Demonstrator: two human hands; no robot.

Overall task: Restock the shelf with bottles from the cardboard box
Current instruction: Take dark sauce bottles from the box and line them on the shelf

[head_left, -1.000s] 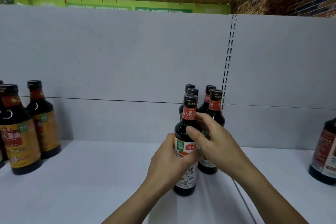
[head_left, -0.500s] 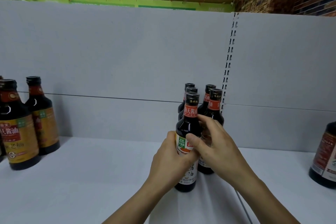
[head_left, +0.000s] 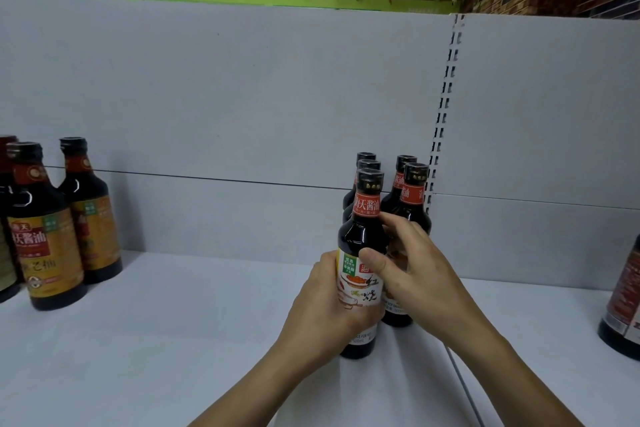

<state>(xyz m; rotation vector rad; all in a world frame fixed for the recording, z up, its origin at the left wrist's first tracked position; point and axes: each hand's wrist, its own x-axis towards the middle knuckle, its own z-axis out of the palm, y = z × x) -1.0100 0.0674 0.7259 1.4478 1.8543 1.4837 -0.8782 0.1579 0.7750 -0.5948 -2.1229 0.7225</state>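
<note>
A dark soy sauce bottle (head_left: 363, 236) with a red neck band and white label stands upright on the white shelf (head_left: 173, 340), at the front of a small group. My left hand (head_left: 322, 308) wraps round its lower body from the left. My right hand (head_left: 412, 274) holds its shoulder, thumb on the label and fingers curled behind the neck. Several more bottles (head_left: 414, 198) of the same kind stand right behind it in two rows. The cardboard box is not in view.
Orange-labelled dark bottles (head_left: 41, 239) stand at the shelf's left end, and another dark bottle (head_left: 623, 302) shows at the right edge. A slotted upright (head_left: 446, 90) splits the grey back panel. A seam (head_left: 464, 381) runs along the shelf beside my right forearm.
The bottle in my hands has been turned, so more of the white label faces me. It has shifted slightly back toward the group, and my head has moved a little.
</note>
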